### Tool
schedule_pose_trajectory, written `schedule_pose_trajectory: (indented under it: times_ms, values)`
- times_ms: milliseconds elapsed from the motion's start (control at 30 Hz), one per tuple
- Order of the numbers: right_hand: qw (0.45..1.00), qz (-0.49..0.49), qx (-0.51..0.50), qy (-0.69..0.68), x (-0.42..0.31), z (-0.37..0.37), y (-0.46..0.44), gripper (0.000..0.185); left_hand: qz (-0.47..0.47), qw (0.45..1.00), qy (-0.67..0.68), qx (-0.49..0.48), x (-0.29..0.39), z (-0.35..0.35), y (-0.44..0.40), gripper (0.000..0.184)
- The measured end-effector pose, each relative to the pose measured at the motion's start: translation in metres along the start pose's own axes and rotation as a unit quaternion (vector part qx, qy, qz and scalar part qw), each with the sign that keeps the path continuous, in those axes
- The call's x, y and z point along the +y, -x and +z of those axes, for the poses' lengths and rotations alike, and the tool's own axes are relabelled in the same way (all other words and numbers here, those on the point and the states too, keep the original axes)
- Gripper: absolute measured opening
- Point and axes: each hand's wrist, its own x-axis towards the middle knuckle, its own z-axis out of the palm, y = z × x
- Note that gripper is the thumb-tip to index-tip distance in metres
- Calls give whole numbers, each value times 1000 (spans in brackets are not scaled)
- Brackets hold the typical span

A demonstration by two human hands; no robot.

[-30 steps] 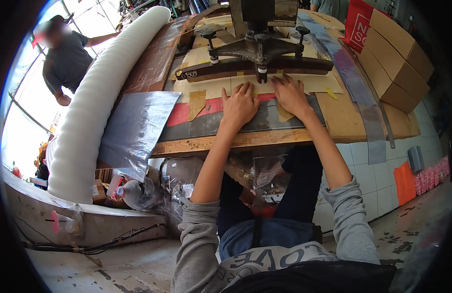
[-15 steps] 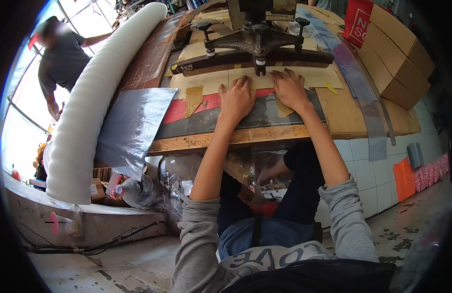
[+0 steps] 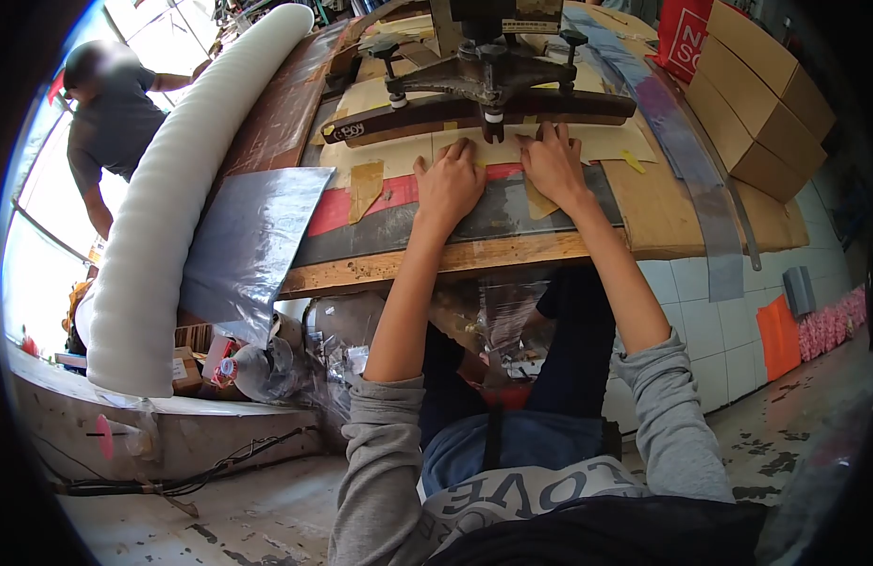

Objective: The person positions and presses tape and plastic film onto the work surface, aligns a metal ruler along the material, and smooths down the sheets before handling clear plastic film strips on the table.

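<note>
My left hand [image 3: 448, 185] rests on the front edge of a pale sheet [image 3: 399, 154], fingers spread and pointing toward the machine. To its right, my right hand [image 3: 555, 168] lies on the same sheet with its fingers apart. Just beyond both hands, a dark metal press bar [image 3: 408, 121] spans the sheet, hung from a black bracket [image 3: 488, 74]. Below the sheet are a red strip [image 3: 331, 211] and a dark grey surface [image 3: 361, 241]. A piece of brown tape [image 3: 366, 191] sits left of my left hand.
A white foam roll [image 3: 186, 217] and a silvery plastic sheet [image 3: 252, 231] lie to the left. A person [image 3: 111, 123] stands behind the roll. Cardboard boxes [image 3: 753, 104] and a red bag [image 3: 680, 40] stand at the right, near a metal ruler [image 3: 746, 226].
The whole view has shifted slightly, so table and press appear higher and further left. My hands stay at the sheet's front edge. The person behind the roll has lowered the head.
</note>
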Motion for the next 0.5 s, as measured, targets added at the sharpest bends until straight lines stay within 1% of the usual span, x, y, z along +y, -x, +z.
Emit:
schedule_pose_trajectory:
  times_ms: [100,200,267,300,467,500]
  values:
    - [1000,6,-8,0,1,0,1,24,1,1000,-1,0,0,1,0,40]
    - [1000,10,-18,3,1,-2,0,23,10,999,-1,33,1,2,0,37]
    - [1000,9,-24,18,1,-2,0,23,1,1000,0,10,1,0,-1,39]
    - [1000,11,-25,11,1,-2,1,22,-3,1000,1,-1,1,0,-1,39]
    - [999,20,-30,-36,4,-8,2,22,10,999,5,45,-2,9,1,37]
    - [998,4,-17,-58,6,-9,3,23,10,999,4,52,-1,9,0,37]
